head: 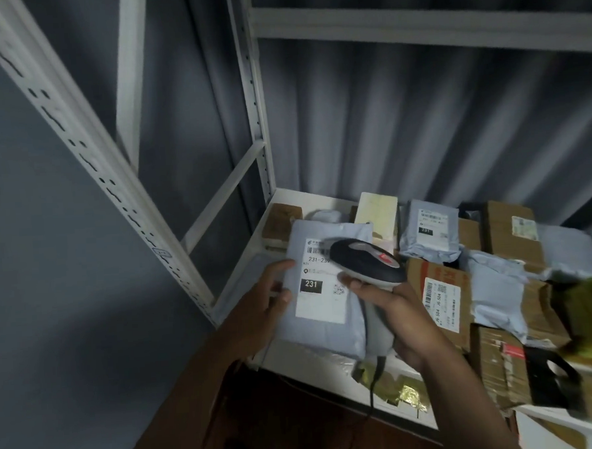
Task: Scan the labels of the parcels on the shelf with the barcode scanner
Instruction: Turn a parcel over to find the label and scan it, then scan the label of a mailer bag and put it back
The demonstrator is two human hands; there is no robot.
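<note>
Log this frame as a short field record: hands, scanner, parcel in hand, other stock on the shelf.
left hand: grips the left edge of the grey mailer bag
right hand: wrapped round the barcode scanner handle
barcode scanner: dark head over the mailer's label, cable hanging down below the hand
grey mailer bag: held tilted up, white label facing the camera, printed 231
shelf: white board in a white metal rack
other parcels: cardboard box with a barcode label to the right, small grey mailer behind
scan status: cannot tell
</note>
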